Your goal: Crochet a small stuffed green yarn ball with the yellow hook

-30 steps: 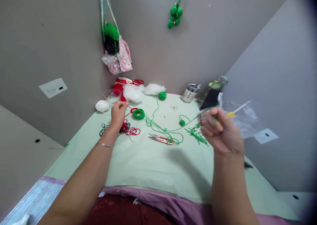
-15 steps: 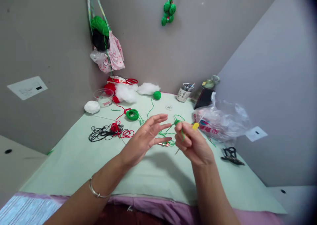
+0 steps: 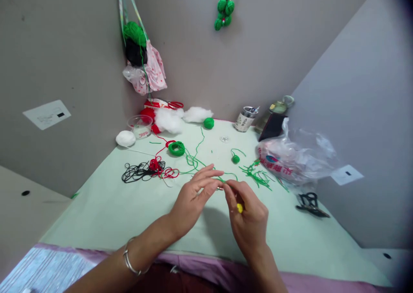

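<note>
My left hand (image 3: 196,195) has its thumb and forefinger brought together at a thin strand of green yarn (image 3: 222,180), with the other fingers stretched out. Against these fingertips, my right hand (image 3: 248,211) pinches at the same strand. A crochet hook (image 3: 239,208) is tucked in my right palm; only its yellow handle shows. Just beyond the hands lies a small green ball (image 3: 235,159) with a curled yarn tail. Loose loops of green yarn run back toward a green yarn coil (image 3: 176,148). Something small and reddish under the fingertips is mostly hidden.
Tangled black cord (image 3: 137,172) and red yarn (image 3: 157,164) lie to the left. Cut green yarn pieces (image 3: 258,175), a plastic bag (image 3: 290,157) and black scissors (image 3: 311,205) are on the right. White stuffing (image 3: 169,120) and a pen tin (image 3: 244,120) stand along the back.
My hands have come together at the fingertips. The right hand moved down and turned, so the yellow handle now sits in the palm; the small green ball and cut yarn are uncovered.
</note>
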